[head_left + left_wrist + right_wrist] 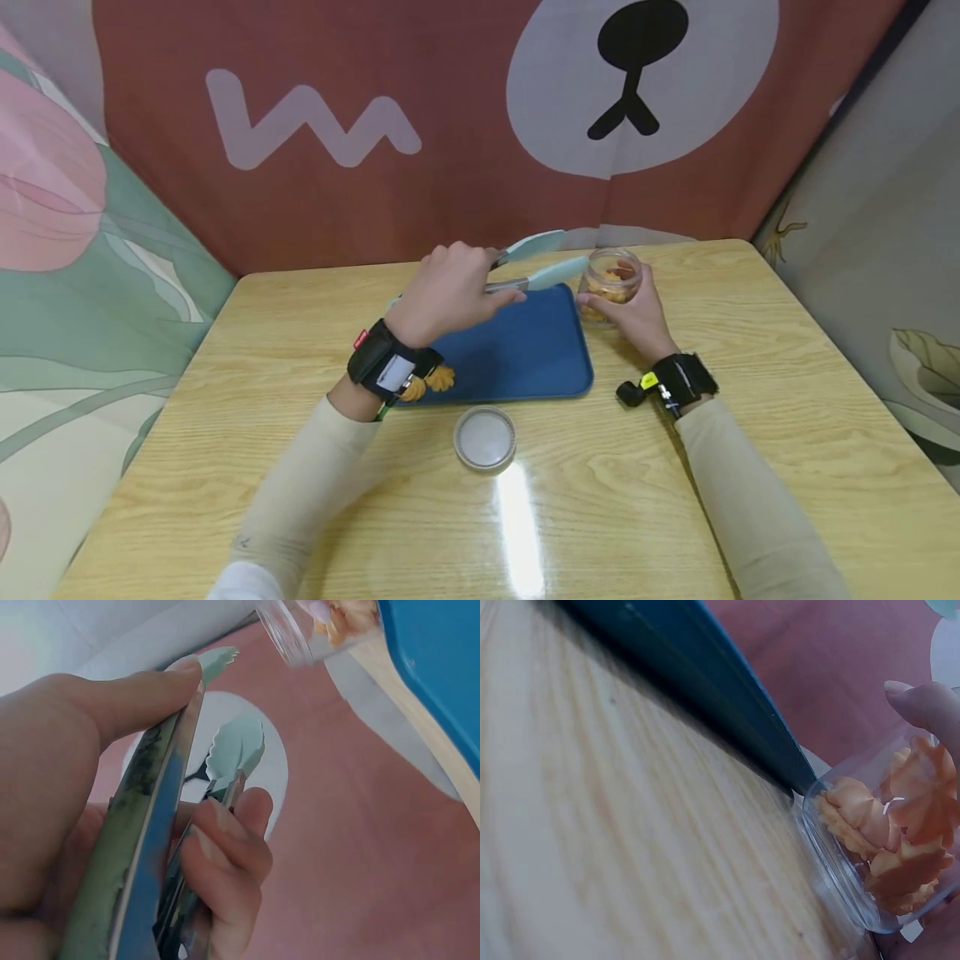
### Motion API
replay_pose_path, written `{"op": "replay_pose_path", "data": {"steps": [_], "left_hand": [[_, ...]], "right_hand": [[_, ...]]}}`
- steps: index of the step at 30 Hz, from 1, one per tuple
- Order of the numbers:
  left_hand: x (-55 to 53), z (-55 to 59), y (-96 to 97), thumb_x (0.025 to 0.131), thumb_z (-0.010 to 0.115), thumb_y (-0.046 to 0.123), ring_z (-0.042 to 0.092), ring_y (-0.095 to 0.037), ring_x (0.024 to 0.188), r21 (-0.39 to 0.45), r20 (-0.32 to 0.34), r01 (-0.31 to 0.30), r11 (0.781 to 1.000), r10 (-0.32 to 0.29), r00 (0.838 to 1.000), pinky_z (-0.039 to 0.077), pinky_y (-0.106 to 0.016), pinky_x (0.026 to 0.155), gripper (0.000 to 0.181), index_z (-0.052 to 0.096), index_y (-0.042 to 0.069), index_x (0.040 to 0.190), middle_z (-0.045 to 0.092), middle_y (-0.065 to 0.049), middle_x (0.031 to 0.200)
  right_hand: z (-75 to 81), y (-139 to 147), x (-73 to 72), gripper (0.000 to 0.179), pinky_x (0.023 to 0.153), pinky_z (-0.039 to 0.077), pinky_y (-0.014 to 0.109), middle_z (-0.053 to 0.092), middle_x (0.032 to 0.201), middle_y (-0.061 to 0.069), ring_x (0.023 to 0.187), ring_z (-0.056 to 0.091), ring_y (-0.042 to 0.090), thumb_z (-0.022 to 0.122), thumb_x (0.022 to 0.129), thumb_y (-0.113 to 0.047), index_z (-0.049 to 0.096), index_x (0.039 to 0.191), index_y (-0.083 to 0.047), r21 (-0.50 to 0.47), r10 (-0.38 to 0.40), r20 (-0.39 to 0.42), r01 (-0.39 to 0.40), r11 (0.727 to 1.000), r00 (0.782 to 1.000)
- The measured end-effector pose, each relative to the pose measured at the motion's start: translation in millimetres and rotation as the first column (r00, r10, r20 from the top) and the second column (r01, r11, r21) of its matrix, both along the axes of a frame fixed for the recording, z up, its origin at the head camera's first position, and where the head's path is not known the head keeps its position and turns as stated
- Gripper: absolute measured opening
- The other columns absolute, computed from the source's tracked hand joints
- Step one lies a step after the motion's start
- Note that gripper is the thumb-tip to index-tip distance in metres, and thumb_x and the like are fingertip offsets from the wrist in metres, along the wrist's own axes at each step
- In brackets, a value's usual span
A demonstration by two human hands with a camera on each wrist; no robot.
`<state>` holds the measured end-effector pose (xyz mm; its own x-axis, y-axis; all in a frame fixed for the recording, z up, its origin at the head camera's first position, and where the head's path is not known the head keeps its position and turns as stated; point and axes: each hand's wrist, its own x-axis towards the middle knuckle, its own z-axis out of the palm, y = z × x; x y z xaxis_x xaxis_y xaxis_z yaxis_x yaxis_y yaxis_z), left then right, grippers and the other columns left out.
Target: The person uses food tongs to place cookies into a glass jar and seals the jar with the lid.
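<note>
My left hand (pixel 450 292) grips metal tongs (pixel 510 286) with pale mint scalloped tips. In the left wrist view, the tongs (pixel 142 832) are spread, thumb along one arm and fingers around the other, with nothing between the tips. Those tips point at an uncapped clear jar (pixel 609 287) beside the tray's right end. Around the jar's side curls my right hand (pixel 641 321). Several golden, flower-shaped cookies (pixel 904 877) lie inside the jar, seen through its wall in the right wrist view.
A blue tray (pixel 517 358) lies mid-table, partly hidden behind my left arm. Cookies (pixel 440 378) show at its front left, near the wrist strap. In front of the tray, a round lid (pixel 485 438) rests on the wooden table (pixel 622 500). A printed curtain (pixel 465 200) hangs behind.
</note>
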<state>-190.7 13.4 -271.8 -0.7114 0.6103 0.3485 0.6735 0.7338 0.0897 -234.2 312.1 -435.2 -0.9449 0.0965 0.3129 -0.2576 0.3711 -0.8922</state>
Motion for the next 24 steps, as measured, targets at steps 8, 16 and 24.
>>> {"op": "replay_pose_path", "data": {"steps": [8, 16, 24], "left_hand": [[-1.9, -9.6, -40.4, 0.079, 0.070, 0.050, 0.038, -0.017, 0.036, 0.071, 0.025, -0.063, 0.995, 0.061, 0.998, 0.027, -0.030, 0.036, 0.039, 0.060, 0.013, 0.086, 0.036, -0.002, 0.048], [-8.0, -31.2, -80.0, 0.077, 0.072, 0.049, 0.041, -0.015, 0.041, 0.080, 0.045, -0.148, 0.986, 0.145, 0.988, 0.027, -0.031, 0.039, 0.038, 0.059, 0.014, 0.082, 0.039, -0.001, 0.052], [-9.2, -58.2, -107.4, 0.075, 0.073, 0.051, 0.040, -0.016, 0.038, 0.016, 0.055, -0.240, 0.971, 0.238, 0.970, 0.025, -0.030, 0.037, 0.047, 0.049, 0.014, 0.057, 0.037, 0.001, 0.047]], "right_hand": [[1.4, -0.1, 0.3, 0.086, 0.087, 0.035, 0.047, 0.040, 0.134, 0.006, 0.112, 0.039, 0.020, 0.079, 0.074, -0.038, 0.025, 0.141, -0.031, 0.001, 0.000, 0.003, 0.000, 1.000, 1.000], [5.9, -1.8, 1.9, 0.084, 0.087, 0.036, 0.045, 0.039, 0.136, 0.013, 0.113, 0.038, 0.025, 0.078, 0.077, -0.032, 0.025, 0.142, -0.025, 0.006, 0.011, 0.010, -0.011, 1.000, 1.000], [25.1, -12.9, 18.3, 0.084, 0.087, 0.033, 0.049, 0.038, 0.136, 0.017, 0.111, 0.038, 0.025, 0.077, 0.078, -0.030, 0.024, 0.143, -0.021, -0.002, 0.025, 0.005, -0.025, 1.000, 1.000]]}}
